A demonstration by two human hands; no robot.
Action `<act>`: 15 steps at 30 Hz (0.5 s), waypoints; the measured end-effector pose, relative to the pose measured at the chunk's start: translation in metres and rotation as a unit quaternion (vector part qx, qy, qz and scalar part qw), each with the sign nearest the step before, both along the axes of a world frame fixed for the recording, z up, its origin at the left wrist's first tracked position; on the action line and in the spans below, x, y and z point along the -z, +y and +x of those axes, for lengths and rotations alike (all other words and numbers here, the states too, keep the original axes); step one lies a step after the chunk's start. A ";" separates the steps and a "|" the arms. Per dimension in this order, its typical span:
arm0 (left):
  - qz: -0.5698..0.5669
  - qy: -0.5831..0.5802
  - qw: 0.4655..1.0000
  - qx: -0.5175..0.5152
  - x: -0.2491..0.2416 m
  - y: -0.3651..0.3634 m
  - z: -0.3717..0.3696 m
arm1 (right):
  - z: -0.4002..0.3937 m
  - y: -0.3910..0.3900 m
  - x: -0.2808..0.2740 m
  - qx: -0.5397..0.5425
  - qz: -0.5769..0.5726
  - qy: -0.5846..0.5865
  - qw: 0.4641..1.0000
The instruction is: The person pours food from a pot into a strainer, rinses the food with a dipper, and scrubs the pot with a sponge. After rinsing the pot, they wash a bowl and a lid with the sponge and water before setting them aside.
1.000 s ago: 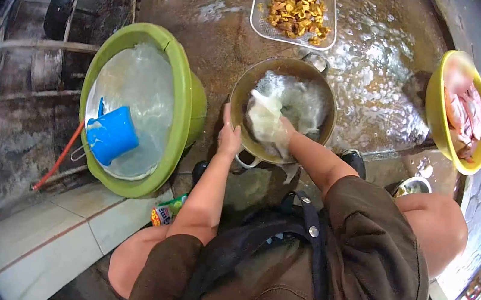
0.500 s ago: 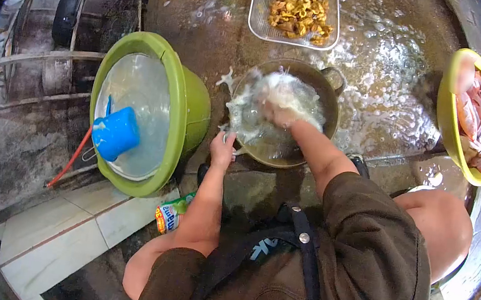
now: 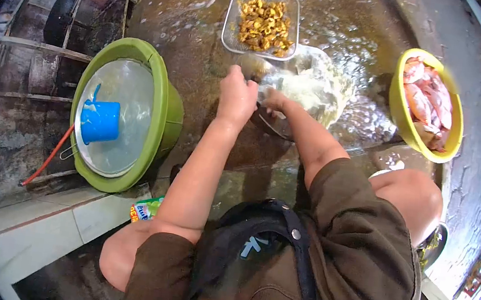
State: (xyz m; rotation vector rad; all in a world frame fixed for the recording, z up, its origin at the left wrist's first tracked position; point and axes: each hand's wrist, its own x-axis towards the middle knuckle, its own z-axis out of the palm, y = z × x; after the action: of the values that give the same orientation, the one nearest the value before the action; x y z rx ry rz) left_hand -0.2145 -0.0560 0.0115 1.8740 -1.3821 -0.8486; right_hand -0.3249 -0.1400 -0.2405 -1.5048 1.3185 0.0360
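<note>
The metal pot (image 3: 274, 125) is tipped over on the wet floor, and soapy water (image 3: 315, 90) pours out of it away from me. Closed around its left edge is my left hand (image 3: 238, 98); the exact grip is hidden behind the knuckles. My right hand (image 3: 275, 102) has its fingers curled at the pot's near rim, partly blurred by motion. Just beyond the pot sits a clear mesh-patterned basket (image 3: 227, 33) holding yellow-brown pieces (image 3: 264, 25).
At left stands a large green tub (image 3: 162, 121) of water with a blue dipper (image 3: 100, 121) in it. A yellow basin (image 3: 401, 104) of pinkish fish is at right. A green packet (image 3: 146, 208) lies by my left arm. Metal racks (image 3: 38, 47) line the left wall.
The pot went from lying level to tipped, and its water now spreads out across the floor. My right hand left the foamy water for the rim; my left hand moved forward.
</note>
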 end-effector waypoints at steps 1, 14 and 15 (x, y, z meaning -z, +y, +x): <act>0.012 0.065 0.998 0.009 -0.012 0.003 -0.012 | -0.008 0.006 -0.041 0.057 0.104 -0.060 0.991; 0.028 -0.062 0.985 -0.161 0.086 0.055 0.049 | 0.094 0.015 -0.225 0.051 -0.457 -0.043 0.887; 0.006 -0.044 0.985 -0.167 0.093 0.059 0.056 | 0.109 0.021 -0.239 0.038 -0.458 -0.049 0.887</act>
State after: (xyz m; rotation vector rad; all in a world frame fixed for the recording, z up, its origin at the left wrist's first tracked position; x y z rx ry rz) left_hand -0.1587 0.0032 -0.0815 2.0962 -1.0703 -0.6134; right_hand -0.2156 -0.1186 -0.0020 -2.1849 1.3740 -0.8107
